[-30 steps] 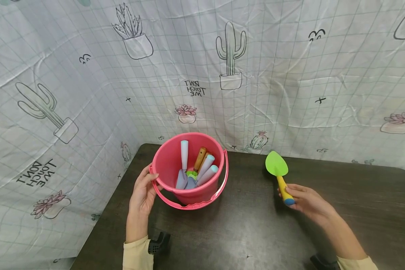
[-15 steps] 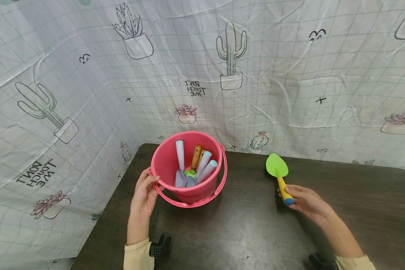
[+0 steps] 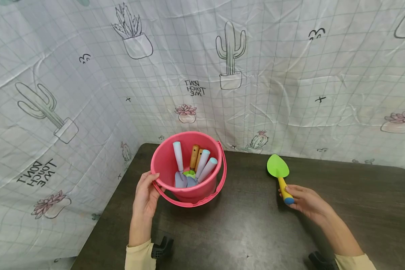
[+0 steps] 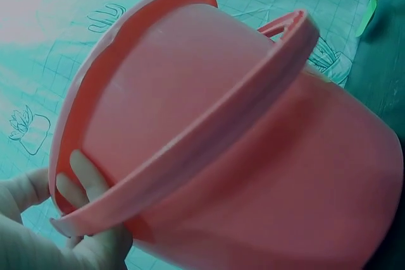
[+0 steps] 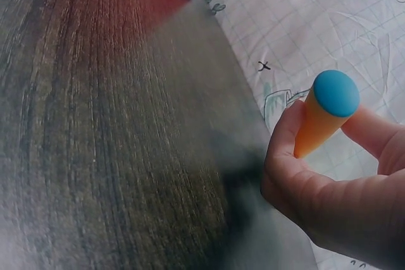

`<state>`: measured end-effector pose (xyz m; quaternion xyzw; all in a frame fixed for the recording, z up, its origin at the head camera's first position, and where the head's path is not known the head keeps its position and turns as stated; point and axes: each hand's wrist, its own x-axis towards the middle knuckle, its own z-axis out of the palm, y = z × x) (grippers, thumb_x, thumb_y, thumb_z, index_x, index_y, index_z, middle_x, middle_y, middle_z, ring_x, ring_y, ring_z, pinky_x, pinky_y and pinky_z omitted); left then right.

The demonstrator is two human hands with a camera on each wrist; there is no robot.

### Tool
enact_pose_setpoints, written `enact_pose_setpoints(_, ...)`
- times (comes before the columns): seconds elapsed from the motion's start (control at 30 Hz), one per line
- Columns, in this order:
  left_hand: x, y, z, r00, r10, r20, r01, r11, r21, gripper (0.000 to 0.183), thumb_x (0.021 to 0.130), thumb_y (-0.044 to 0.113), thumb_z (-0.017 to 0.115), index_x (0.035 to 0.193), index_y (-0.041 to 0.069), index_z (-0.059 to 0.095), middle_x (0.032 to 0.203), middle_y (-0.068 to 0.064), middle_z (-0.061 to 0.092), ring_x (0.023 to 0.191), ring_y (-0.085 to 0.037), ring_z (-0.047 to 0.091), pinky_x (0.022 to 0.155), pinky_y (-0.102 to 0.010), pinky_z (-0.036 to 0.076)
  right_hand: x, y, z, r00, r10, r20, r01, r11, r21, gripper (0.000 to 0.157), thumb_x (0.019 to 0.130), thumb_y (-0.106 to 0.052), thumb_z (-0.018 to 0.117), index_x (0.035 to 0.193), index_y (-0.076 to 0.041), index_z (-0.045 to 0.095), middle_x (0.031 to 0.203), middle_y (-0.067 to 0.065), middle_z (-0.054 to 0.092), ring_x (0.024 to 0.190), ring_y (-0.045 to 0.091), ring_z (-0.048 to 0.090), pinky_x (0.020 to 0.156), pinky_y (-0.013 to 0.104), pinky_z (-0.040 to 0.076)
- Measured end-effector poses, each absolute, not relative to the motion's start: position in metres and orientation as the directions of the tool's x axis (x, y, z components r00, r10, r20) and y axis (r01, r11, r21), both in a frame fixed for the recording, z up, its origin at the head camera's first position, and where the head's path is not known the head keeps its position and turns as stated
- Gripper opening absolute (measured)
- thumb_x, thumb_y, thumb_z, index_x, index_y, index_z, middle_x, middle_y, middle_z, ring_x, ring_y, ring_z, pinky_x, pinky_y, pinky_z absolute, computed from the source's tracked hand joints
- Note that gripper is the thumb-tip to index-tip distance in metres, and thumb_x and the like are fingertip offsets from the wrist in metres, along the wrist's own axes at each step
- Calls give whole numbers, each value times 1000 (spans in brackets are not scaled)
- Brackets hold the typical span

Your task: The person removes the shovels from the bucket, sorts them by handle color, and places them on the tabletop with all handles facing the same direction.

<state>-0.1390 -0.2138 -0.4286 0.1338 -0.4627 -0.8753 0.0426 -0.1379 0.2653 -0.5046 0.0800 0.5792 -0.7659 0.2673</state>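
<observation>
Right hand (image 3: 307,202) pinching the trowel (image 3: 281,181) by its yellow handle, green blade (image 3: 277,166) pointing away from the hand, over the bench (image 3: 243,225) and well right of the pink bucket (image 3: 192,195), whose left rim the left hand (image 3: 146,198) grips, tools (image 3: 177,155) leaning inside, handles up

1. The pink bucket (image 3: 195,194) has turned slightly: the right end of its bail (image 4: 215,129) now sits farther back.
2. Inside, the leftmost pale handle (image 3: 177,156), nearly upright before, leans left.
3. The brown handles (image 3: 194,157) have shifted left.
4. The left fingers (image 4: 90,174) have moved slightly right.
5. The green trowel (image 3: 278,166) has its blade slightly nearer the person.
</observation>
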Motion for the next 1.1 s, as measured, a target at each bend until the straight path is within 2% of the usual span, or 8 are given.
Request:
enact_pose_setpoints(0.2,-141,-214,-428,-959,-215,-184,-38,-545,837,8,105,6,53,109,5,46,97,-11,62,69,-14,64,65,-22,57,-139,265,-504,-845,-313,-433,498,-167,-851,39,109,-20,54,138,6,46,114,1,67,101,10,65,86,27,56)
enact_pose_setpoints(0.4,-141,-216,-427,-963,-209,-172,-34,-538,842,7,104,5,54,105,4,47,91,-8,61,67,-12,62,63,-21,55,-139,265,-503,-847,-305,-435,493,-145,-858,48,108,-21,56,143,9,41,113,1,67,100,10,64,85,26,56)
enact_pose_setpoints(0.7,-143,-220,-425,-962,-226,-153,-33,-460,887,4,103,6,57,106,4,55,103,-9,63,89,-14,65,81,-23,58,-140,266,-506,-845,-278,-457,496,-87,-864,48,108,-22,56,141,11,44,112,1,66,96,12,62,84,27,55)
enact_pose_setpoints(0.83,-150,-225,-422,-962,-228,-150,-34,-445,895,10,104,7,57,113,3,57,107,-8,64,95,-16,65,87,-24,57,-139,267,-506,-851,-260,-456,481,-36,-876,59,108,-21,56,148,17,33,111,-1,66,94,12,61,82,29,53)
enact_pose_setpoints(0.93,-157,-229,-420,-964,-220,-152,-44,-430,902,16,105,7,56,120,1,57,108,-5,65,96,-16,65,86,-23,57,-138,266,-506,-861,-238,-449,458,19,-889,66,108,-20,56,150,21,24,112,-1,66,96,7,63,83,28,53)
enact_pose_setpoints(1.1,-169,-233,-416,-962,-214,-169,-82,-362,929,33,104,9,58,134,-2,53,114,-3,64,98,-14,65,88,-22,57,-134,263,-502,-881,-160,-445,421,162,-893,70,106,-25,60,149,21,29,124,7,62,99,3,65,89,29,56)
